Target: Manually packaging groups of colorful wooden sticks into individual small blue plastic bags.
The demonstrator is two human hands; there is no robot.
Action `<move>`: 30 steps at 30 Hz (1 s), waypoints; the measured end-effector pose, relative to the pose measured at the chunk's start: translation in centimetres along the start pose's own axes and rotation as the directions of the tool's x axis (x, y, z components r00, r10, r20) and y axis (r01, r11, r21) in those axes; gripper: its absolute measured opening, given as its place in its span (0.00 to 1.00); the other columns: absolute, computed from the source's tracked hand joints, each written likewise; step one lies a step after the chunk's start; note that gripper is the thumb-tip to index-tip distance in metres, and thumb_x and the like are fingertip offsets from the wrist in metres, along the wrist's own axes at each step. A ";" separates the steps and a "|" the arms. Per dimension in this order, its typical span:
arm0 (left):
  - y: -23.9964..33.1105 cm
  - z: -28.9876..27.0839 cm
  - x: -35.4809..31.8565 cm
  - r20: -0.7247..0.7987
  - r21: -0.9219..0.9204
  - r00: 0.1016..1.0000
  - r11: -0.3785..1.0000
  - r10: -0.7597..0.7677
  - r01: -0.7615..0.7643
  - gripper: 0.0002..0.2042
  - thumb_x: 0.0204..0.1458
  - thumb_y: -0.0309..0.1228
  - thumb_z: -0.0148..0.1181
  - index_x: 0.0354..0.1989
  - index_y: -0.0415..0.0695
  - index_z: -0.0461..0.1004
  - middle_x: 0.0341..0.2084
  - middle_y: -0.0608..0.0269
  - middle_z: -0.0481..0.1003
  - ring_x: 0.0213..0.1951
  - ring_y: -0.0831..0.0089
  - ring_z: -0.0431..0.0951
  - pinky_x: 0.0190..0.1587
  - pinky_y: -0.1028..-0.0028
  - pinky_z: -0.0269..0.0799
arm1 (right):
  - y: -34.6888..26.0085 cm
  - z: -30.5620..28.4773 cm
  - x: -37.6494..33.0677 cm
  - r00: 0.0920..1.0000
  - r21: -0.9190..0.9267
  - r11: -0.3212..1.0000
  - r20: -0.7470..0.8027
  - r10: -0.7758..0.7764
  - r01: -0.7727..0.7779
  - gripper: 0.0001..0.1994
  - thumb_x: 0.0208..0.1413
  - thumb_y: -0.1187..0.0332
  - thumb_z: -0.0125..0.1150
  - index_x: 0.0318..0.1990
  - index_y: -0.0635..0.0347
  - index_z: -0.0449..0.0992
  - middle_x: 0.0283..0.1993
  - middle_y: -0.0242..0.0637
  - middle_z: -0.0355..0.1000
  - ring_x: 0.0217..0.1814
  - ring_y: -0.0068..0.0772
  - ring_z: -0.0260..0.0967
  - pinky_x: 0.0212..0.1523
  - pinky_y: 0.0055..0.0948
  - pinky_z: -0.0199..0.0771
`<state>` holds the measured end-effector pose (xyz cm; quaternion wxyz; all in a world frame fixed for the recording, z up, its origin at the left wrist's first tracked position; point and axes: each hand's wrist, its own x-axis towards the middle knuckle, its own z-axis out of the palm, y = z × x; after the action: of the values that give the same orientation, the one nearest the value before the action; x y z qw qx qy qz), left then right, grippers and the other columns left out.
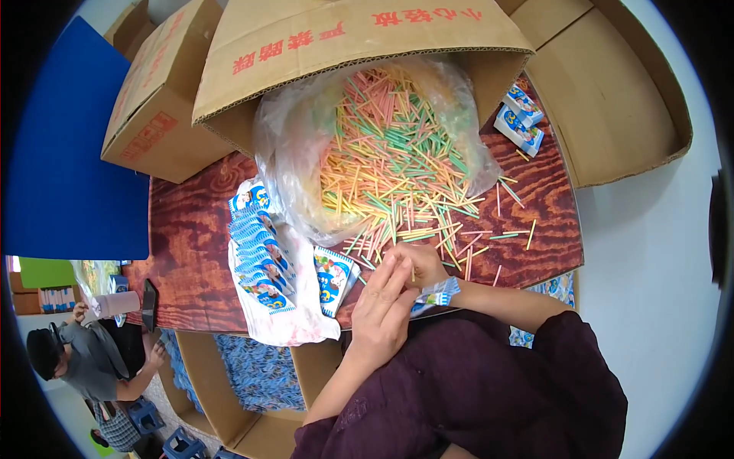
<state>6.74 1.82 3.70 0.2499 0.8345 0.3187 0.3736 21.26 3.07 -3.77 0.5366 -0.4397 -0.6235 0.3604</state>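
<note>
Materials about the table: top is showing smooth, wood-grain finish.
On it, cardboard carton is looking matt; clear plastic bag, crinkled, shiny. Wrapper at its near edge is showing glossy plastic.

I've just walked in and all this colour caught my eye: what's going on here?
The person's left hand and right hand meet near the table edge, a blue-and-white packet by the right wrist; how it is held is hidden. Beyond, pastel sticks spill from a clear bag in a cardboard box. Similar packets overlap in a row at left.
</note>
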 end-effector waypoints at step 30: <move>-1.8 2.1 -2.2 -0.204 -0.082 0.949 0.970 -0.239 0.227 0.06 0.49 0.15 0.56 0.36 0.32 0.70 0.52 0.38 0.71 0.54 0.49 0.73 0.58 0.61 0.67 | 1.8 0.7 -0.1 0.951 -0.316 0.905 0.209 -0.227 0.285 0.09 0.47 0.65 0.60 0.33 0.56 0.69 0.26 0.36 0.69 0.27 0.42 0.71 0.26 0.37 0.70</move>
<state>6.64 1.06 0.25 0.2809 0.7388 0.4289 0.4374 20.84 3.61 -5.54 0.4407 -0.4084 -0.7717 0.2082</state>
